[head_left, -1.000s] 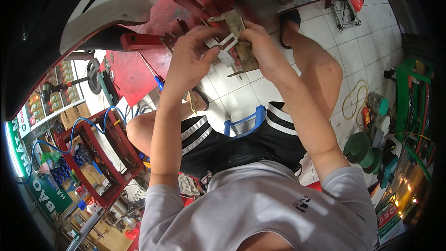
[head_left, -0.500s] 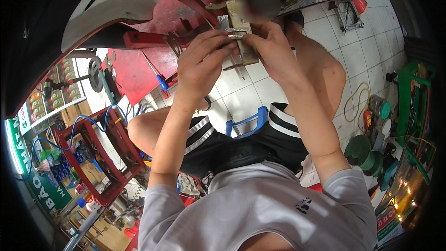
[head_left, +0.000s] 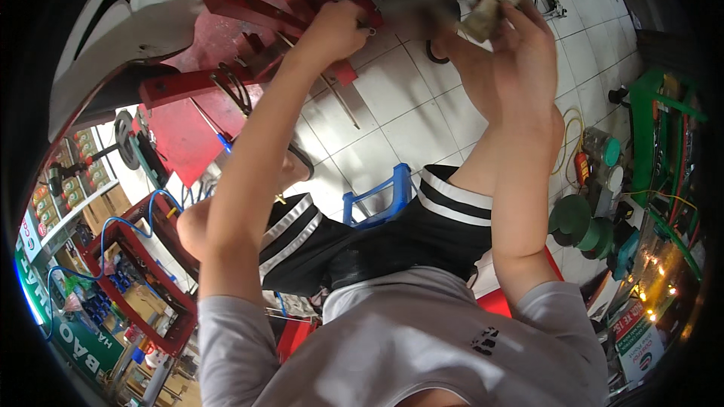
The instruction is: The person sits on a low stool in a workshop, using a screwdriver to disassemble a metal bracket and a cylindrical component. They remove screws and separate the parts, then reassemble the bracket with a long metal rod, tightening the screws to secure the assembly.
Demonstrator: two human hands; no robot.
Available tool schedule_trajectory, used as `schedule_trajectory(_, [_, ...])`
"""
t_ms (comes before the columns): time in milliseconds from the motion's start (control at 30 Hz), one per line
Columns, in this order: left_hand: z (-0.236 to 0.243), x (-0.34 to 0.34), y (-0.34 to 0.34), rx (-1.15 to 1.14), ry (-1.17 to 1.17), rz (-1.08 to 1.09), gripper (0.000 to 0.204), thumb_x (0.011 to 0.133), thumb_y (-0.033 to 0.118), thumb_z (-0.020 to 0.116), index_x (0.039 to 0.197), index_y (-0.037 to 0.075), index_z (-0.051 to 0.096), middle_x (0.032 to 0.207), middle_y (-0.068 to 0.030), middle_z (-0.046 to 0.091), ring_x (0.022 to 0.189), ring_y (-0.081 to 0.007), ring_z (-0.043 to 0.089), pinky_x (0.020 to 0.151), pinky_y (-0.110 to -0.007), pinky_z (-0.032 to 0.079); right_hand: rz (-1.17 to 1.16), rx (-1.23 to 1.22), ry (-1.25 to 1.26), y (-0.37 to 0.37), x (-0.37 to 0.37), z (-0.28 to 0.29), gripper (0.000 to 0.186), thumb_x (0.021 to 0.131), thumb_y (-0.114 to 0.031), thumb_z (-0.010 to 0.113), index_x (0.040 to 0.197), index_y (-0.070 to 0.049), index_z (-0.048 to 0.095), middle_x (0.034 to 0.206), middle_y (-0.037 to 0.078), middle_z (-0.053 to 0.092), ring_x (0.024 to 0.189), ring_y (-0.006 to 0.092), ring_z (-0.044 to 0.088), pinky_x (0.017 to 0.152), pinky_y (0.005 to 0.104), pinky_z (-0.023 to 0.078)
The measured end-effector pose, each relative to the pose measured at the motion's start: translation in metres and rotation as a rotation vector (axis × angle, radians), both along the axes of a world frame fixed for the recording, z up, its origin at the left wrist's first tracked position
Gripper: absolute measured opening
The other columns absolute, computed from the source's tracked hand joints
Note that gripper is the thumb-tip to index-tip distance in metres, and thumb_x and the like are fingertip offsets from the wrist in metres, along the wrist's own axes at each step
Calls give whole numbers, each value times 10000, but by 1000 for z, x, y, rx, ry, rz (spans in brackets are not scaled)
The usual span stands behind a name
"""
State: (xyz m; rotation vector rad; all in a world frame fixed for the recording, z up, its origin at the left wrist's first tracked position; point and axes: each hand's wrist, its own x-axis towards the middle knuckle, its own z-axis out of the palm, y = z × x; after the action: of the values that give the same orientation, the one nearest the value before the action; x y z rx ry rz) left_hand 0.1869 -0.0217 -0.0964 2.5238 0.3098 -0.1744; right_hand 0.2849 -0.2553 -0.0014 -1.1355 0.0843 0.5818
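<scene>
My right hand is raised at the upper right, its fingers closed on a dirty tan block-shaped part that motion partly smears. Toward the upper middle, my left hand is curled shut beside the red metal frame. A small dark, ring-like bit shows at its fingertips, too small to name. Just below that hand, a thin metal rod slants down over the tiled floor. Brass-coloured pliers-like handles rest by the lower red bar, left of my left forearm.
A blue-handled screwdriver lies on the red platform at left. Between my knees stands a blue plastic stool. A red rack with a blue hose is at lower left; jars and a green frame stand right.
My hands have come apart. The right carried the tan part up and to the right, while the left moved slightly up toward the red frame. The view has shifted a little.
</scene>
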Motion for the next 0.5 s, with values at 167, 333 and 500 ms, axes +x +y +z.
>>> schedule_trajectory(167, [-100,75,20,197,292,7,289,785,101,647,1037,-27,707,1098,-275,679,1032,-431,663,913,-489,544,-270,85,-20,-22,25,-23,387,960,-23,515,1332,77,474,1271,134,562,1187,250,530,1067,383,421])
schedule_trajectory(333, [-161,88,28,284,151,215,355,802,254,730,1108,76,700,1067,-213,688,1047,-398,651,911,-460,539,-300,126,97,-25,20,-5,376,964,-14,513,1323,86,459,1289,158,546,1198,268,535,1071,406,445])
schedule_trajectory(500, [-175,89,14,251,147,179,390,817,172,703,1173,23,640,1145,-255,645,1089,-426,631,915,-488,538,-274,212,168,-31,23,4,327,984,-23,420,1307,30,432,1275,193,533,1179,324,539,981,526,455])
